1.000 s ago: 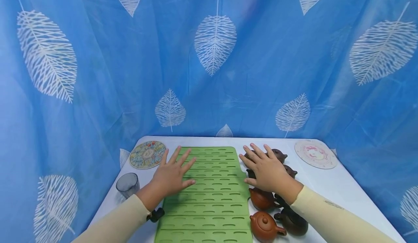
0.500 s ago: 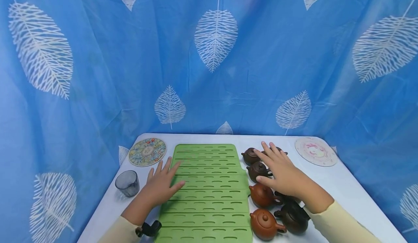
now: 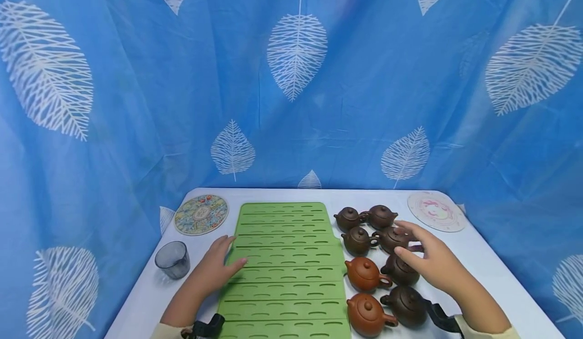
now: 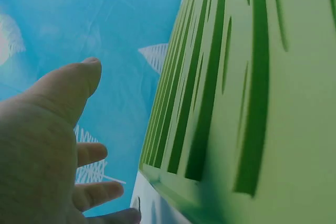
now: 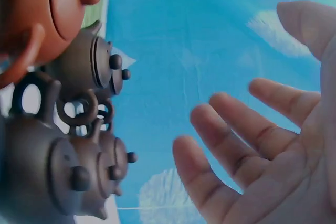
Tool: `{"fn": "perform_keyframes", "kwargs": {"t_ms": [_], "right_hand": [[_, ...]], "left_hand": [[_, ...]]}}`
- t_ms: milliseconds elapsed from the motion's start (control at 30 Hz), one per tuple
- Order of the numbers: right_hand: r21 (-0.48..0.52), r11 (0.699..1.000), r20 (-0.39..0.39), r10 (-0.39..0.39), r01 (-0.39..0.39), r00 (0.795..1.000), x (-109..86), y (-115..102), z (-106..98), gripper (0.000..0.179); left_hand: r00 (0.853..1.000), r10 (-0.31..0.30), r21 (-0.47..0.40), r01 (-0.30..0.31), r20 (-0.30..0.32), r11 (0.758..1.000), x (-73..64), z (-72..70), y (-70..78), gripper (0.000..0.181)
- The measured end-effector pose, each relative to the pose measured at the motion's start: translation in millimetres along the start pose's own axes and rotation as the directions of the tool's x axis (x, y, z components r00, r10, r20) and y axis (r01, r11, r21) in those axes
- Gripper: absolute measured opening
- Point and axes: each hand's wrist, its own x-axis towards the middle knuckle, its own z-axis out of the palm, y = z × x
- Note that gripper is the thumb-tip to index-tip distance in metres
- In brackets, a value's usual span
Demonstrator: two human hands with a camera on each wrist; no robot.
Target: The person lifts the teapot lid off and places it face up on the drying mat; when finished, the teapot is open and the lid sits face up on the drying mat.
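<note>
My left hand [image 3: 214,265], fingers relaxed, hovers over the left edge of a green slotted mat [image 3: 284,273]. In the left wrist view its thumb and fingers [image 4: 97,153] are spread with nothing between them. My right hand [image 3: 432,258] holds nothing and hangs at the right side of several small teapots, near a dark brown teapot [image 3: 401,270]. In the right wrist view the fingers [image 5: 210,124] are loosely bent, apart from the teapots. Two reddish-brown teapots [image 3: 366,274] stand along the mat's right edge; the others, such as the far dark teapot [image 3: 381,216], are dark brown.
A grey glass cup [image 3: 173,259] stands left of the mat. Behind it lies a colourful round patterned disc [image 3: 201,215]; a pale pink-printed disc [image 3: 436,211] lies at the back right. A blue leaf-print curtain [image 3: 341,101] hangs behind the white table [image 3: 469,258].
Both hands have drawn back and outward: the left toward the mat's left edge, the right from above the teapots to their right side. More teapots now show.
</note>
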Motion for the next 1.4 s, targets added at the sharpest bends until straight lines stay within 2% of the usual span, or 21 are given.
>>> {"fn": "perform_keyframes", "kwargs": {"t_ms": [167,333,467,567,633,700,900,1133,1267,1400], "right_hand": [[0.146,0.987,-0.003,0.075,-0.074,0.997,-15.8,11.7,3.8,0.051],[0.161,0.969,0.044,0.184,-0.189,0.982,-30.7,23.1,8.4,0.051],[0.110,0.945,0.140,0.292,-0.308,0.946,-37.9,31.5,9.3,0.057],[0.090,0.917,0.228,0.361,-0.389,0.904,-41.7,35.9,10.4,0.062],[0.073,0.907,0.264,0.383,-0.415,0.885,-44.5,39.1,11.9,0.063],[0.062,0.905,0.288,0.386,-0.420,0.876,-48.2,42.7,14.2,0.062],[0.052,0.936,0.323,0.315,-0.349,0.892,-55.7,55.2,21.3,0.058],[0.028,0.968,0.328,0.227,-0.250,0.917,-60.1,62.2,26.5,0.045],[-0.008,0.964,0.288,0.257,-0.266,0.922,-61.2,59.4,30.8,0.035],[-0.064,0.945,0.235,0.327,-0.321,0.915,-62.0,55.2,35.6,0.027]], "left_hand": [[1.000,0.017,-0.068,-0.017,0.002,0.998,-0.6,2.8,-9.2,0.083],[1.000,0.021,-0.107,-0.021,0.001,0.994,-3.2,7.7,-18.8,0.086],[1.000,0.014,-0.091,-0.012,0.014,0.996,-7.0,9.4,-25.7,0.090],[0.999,0.028,-0.077,-0.025,0.037,0.997,-9.9,9.3,-29.6,0.094],[0.998,0.039,-0.070,-0.035,0.052,0.997,-10.8,10.5,-32.5,0.097],[0.996,0.054,-0.063,-0.049,0.075,0.997,-11.8,11.8,-35.0,0.102],[0.989,0.100,0.007,-0.101,0.111,0.995,-8.5,11.4,-38.2,0.109],[0.984,0.087,0.037,-0.094,0.155,0.995,-8.6,7.7,-32.2,0.110],[0.981,0.097,0.039,-0.105,0.166,0.994,-11.0,6.5,-30.7,0.109],[0.979,0.113,0.027,-0.119,0.168,0.993,-14.5,8.0,-32.7,0.107]]}}
